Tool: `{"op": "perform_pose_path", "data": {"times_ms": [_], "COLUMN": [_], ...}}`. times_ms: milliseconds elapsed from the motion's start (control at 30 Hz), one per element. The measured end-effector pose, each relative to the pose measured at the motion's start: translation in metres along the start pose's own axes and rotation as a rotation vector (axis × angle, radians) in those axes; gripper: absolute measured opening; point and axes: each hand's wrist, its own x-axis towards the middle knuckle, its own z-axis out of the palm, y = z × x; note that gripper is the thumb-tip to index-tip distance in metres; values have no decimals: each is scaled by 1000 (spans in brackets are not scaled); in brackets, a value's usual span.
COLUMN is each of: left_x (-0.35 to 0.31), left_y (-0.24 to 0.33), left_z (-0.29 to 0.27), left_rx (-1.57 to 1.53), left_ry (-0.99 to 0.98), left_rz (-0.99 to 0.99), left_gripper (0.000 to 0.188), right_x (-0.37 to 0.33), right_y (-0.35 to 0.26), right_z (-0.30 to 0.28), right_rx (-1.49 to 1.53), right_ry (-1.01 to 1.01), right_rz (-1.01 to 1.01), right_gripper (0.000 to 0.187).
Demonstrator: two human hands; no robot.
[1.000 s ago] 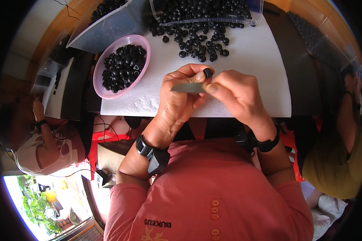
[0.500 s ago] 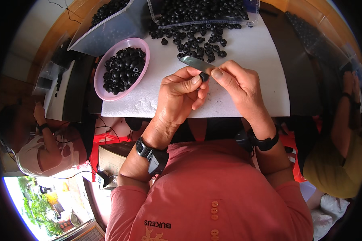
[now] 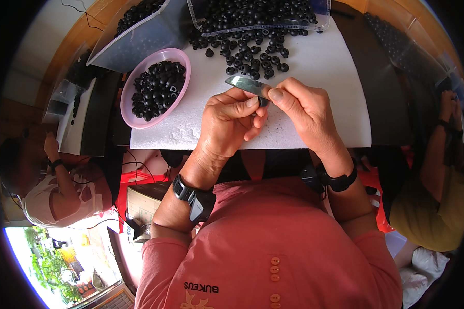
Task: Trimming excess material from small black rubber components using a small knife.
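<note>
Over the near part of a white foam board [image 3: 340, 103], my left hand [image 3: 224, 121] pinches a small round black part [image 3: 263, 102] between thumb and fingers. Only a bit of that part shows; the fingers hide the rest. My right hand [image 3: 307, 105] is closed on a knife, its thumb at the base of the short metal blade [image 3: 247, 85]. The blade points left and lies just above the black part, close to the left thumb tip. Beyond the hands, loose black parts [image 3: 255, 54] of the same round shape, some with a hole, lie scattered on the board.
A pink oval bowl [image 3: 130, 113] of black parts stands at left. Behind are a grey plastic bin [image 3: 139, 49] and a clear tray [image 3: 263, 28], both holding more. Other people work at left [image 3: 62, 190] and right [image 3: 433, 201]. Dark crumbs [image 3: 273, 136] dot the board near me.
The knife blade has shifted slightly left and down across the black part. Both hands keep their grip and nearly the same place.
</note>
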Motion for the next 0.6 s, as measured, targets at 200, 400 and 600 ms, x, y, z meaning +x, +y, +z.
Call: {"op": "perform_pose_path", "data": {"times_ms": [200, 400, 600], "left_x": [1, 1, 2], "left_y": [3, 3, 7], "left_z": [-1, -4, -7], "left_rx": [-4, -6, -138], "left_ry": [5, -33, -50], "left_rz": [-38, -40, -24], "left_gripper": [18, 17, 18], "right_x": [-1, 0, -2], "right_y": [4, 4, 6], "right_z": [3, 1, 4], "right_rx": [-63, -100, -416], "right_ry": [33, 12, -101], "right_rz": [-43, -78, -389], "right_gripper": [29, 27, 24]}}
